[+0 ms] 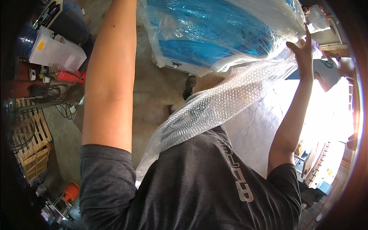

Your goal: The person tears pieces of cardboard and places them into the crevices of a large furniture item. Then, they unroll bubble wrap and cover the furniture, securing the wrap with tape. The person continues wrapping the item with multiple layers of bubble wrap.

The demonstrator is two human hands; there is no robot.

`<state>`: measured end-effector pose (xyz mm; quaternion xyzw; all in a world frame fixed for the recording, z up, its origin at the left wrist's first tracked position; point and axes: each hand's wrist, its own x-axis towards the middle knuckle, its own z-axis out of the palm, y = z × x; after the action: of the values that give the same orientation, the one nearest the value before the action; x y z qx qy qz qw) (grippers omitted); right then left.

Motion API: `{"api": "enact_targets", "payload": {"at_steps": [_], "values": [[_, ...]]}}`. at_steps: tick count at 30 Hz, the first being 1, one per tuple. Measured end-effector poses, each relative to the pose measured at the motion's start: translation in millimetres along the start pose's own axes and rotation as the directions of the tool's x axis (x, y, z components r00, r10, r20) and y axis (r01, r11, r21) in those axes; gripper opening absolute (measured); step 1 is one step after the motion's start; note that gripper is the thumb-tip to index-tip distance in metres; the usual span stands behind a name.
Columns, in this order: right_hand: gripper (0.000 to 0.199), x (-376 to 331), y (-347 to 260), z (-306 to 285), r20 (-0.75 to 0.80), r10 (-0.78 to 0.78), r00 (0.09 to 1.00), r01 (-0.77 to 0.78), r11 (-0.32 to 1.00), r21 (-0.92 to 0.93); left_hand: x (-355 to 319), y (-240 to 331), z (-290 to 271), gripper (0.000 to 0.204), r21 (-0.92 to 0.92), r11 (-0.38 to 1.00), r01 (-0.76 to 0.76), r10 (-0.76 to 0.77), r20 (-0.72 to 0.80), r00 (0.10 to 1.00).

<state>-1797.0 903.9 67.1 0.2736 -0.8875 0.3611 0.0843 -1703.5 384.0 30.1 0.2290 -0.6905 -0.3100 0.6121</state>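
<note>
A large blue panel-like object (214, 34) stands before me, covered in clear plastic film with white edges. From its right corner a long strip of bubble wrap (218, 101) slants down to the left across my front. At that corner, my right hand (304, 51) grips the bubble wrap, thumb and a finger spread against the wrapped edge; its other fingers are hidden. My left arm (111, 73) reaches up along the object's left side and leaves the picture at the top, so the left hand is out of sight.
Beyond my right hand is another person (326, 73), partly in view. At left stand a white bin (57, 50), a red fire extinguisher (69, 74), coiled cables (48, 92) and wooden pallets (32, 130). Dark shoes (189, 87) show on the concrete floor (149, 88) below the object.
</note>
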Motion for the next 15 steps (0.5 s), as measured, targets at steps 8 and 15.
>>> {"api": "enact_targets", "payload": {"at_steps": [8,15], "values": [[0.100,-7,-7,5,-0.034,0.103,0.994,-0.101,0.993,0.060,-13,17,-11,0.055,-0.002,0.998,0.069,-0.069,0.007,0.998],[0.097,-5,-6,15,-0.093,0.098,0.991,-0.095,0.995,0.041,-19,20,-16,0.058,0.025,1.000,0.016,-0.015,-0.020,1.000]]}}
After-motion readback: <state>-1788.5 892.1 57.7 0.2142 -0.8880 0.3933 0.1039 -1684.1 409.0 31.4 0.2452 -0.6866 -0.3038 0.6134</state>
